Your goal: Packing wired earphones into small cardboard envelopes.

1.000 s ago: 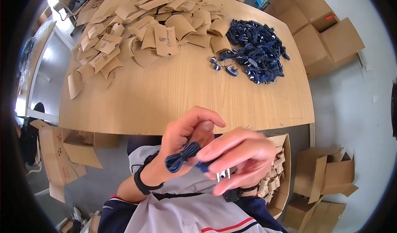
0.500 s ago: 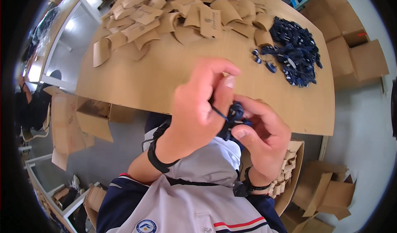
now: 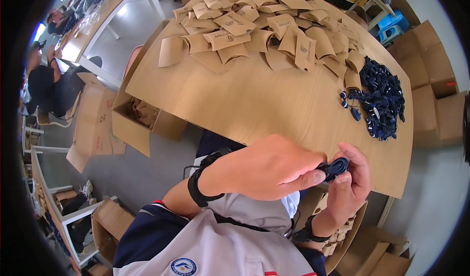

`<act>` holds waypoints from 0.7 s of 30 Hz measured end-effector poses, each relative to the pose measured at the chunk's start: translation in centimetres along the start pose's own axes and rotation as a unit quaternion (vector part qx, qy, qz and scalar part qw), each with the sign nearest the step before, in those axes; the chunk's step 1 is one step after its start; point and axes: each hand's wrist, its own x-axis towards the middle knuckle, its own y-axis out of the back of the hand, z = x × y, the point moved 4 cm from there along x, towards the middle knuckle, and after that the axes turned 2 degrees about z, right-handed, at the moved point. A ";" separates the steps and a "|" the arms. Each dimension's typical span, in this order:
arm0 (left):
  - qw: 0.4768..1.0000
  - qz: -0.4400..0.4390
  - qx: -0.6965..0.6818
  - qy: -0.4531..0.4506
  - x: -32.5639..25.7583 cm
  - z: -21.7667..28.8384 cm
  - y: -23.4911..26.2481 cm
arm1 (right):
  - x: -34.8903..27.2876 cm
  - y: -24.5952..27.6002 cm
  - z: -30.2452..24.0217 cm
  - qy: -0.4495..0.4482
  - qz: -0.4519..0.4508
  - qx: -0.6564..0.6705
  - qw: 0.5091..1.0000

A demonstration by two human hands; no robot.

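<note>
Between my two hands, over the near edge of the table, is a small coiled bundle of dark blue cord (image 3: 338, 166); it resembles a wound earphone cable. My left hand (image 3: 271, 167) pinches the bundle's left side between thumb and forefinger. On the other side, the thumb and fingers of my right hand (image 3: 353, 182) close round it. Part of the bundle is hidden by my fingers. At the table's right lies a tangled pile of similar dark blue corded pieces (image 3: 384, 97), and a few loose ones (image 3: 355, 113) lie at its left edge.
Flat brown pillow-shaped cardboard packets (image 3: 235, 24) are heaped across the far side of the wooden table (image 3: 205, 97). An open carton (image 3: 137, 138) stands at its left, another carton (image 3: 363, 212) with brown packets by my right forearm. Farther left, another person (image 3: 51, 82) sits.
My view has shifted, so the table appears farther right and lower at its near edge. My left hand has turned from upright to lying sideways, and the cord is now a tighter coil.
</note>
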 end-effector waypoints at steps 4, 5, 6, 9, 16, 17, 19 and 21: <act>0.994 -0.065 -0.088 -0.016 -0.4 -0.9 -0.5 | 0.7 -0.4 0.3 0.002 -0.103 0.036 0.994; 0.991 -0.084 -0.107 0.000 -0.4 -1.1 -0.5 | 0.8 -0.4 0.3 0.028 -0.092 0.003 0.995; 0.991 -0.084 -0.108 0.001 -0.6 -1.2 -0.6 | 0.7 -0.6 0.3 0.054 -0.080 -0.031 0.995; 0.993 -0.038 -0.074 0.089 -1.1 -2.2 -0.2 | 1.3 -1.5 0.2 0.104 -0.017 -0.050 0.993; 0.987 0.094 0.056 0.113 -4.1 -2.5 6.1 | 1.5 -2.0 -2.0 0.165 -0.001 0.068 0.984; 0.962 0.146 0.197 0.124 -4.4 -3.7 8.1 | 1.6 -1.8 -2.3 0.165 0.001 0.068 0.984; 0.889 0.197 0.383 0.154 -5.0 -6.2 11.4 | 2.1 -1.3 -3.1 0.222 0.005 -0.034 0.974; 0.860 0.200 0.434 0.178 -5.4 -8.3 13.4 | 3.0 -0.7 -3.3 0.241 0.002 -0.063 0.968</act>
